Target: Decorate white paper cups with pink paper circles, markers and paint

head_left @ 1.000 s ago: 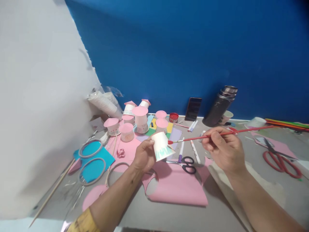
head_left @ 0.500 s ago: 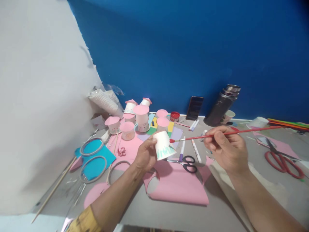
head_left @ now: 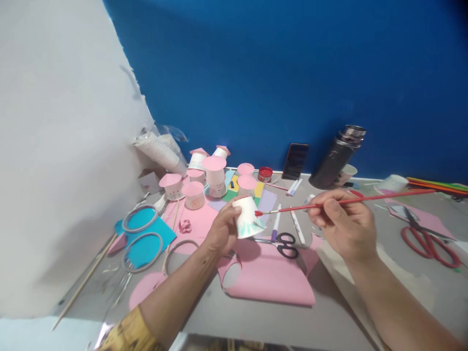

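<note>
My left hand (head_left: 221, 232) grips an upturned white paper cup (head_left: 247, 217) with teal streaks near its rim, held above a sheet of pink paper (head_left: 268, 274). My right hand (head_left: 345, 226) pinches a long red paintbrush (head_left: 343, 202); its red-tipped bristles touch the cup's right side. Black scissors (head_left: 283, 243) and a purple marker (head_left: 275, 225) lie just beneath the brush.
Several pink-topped paper cups (head_left: 214, 175) cluster at the back left beside a stack of white cups (head_left: 159, 153). A red paint pot (head_left: 264, 174), a phone (head_left: 295, 161) and a dark flask (head_left: 335, 156) stand along the blue wall. Red scissors (head_left: 429, 239) lie right; metal rings (head_left: 141, 234) on blue paper lie left.
The cup has turned a little in my left hand and the brush tip has stayed against its side. The view shifted slightly.
</note>
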`<act>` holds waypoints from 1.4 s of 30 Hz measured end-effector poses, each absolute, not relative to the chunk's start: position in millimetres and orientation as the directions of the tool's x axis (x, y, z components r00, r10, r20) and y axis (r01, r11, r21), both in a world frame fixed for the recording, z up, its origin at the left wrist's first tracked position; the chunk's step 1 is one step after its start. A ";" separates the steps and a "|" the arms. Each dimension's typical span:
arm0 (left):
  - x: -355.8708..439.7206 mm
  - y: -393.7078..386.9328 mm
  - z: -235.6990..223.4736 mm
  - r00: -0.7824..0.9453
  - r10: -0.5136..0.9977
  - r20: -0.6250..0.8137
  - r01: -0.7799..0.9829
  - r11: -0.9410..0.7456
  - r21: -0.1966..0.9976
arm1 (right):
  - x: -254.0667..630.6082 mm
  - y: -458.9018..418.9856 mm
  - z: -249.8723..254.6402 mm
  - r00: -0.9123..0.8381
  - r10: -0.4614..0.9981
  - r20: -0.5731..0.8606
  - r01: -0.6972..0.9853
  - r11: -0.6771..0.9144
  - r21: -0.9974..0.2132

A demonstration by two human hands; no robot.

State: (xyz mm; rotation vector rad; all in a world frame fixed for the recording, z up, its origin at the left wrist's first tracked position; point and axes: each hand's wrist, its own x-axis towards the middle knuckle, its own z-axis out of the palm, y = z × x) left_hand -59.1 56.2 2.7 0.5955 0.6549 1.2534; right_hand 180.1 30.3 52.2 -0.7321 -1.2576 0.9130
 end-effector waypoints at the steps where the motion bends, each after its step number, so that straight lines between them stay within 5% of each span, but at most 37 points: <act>1: -58.7 56.0 2.6 0.174 0.977 -0.127 -0.649 0.211 0.731 | 179.2 29.4 51.1 0.058 0.884 0.464 -0.150 0.468 -0.871; 6: -56.7 54.8 3.7 0.135 0.978 -0.158 -0.643 0.207 0.737 | 176.7 26.5 48.4 0.046 0.875 0.482 -0.018 0.483 -0.876; 24: -55.2 54.1 2.0 0.124 0.987 -0.106 -0.584 0.159 0.796 | 175.6 23.0 48.3 0.076 0.870 0.488 -0.038 0.492 -0.870; 42: -52.4 54.3 1.5 0.045 0.988 -0.148 -0.559 0.147 0.816 | 167.2 20.4 42.4 -0.014 0.820 0.573 0.159 0.567 -0.808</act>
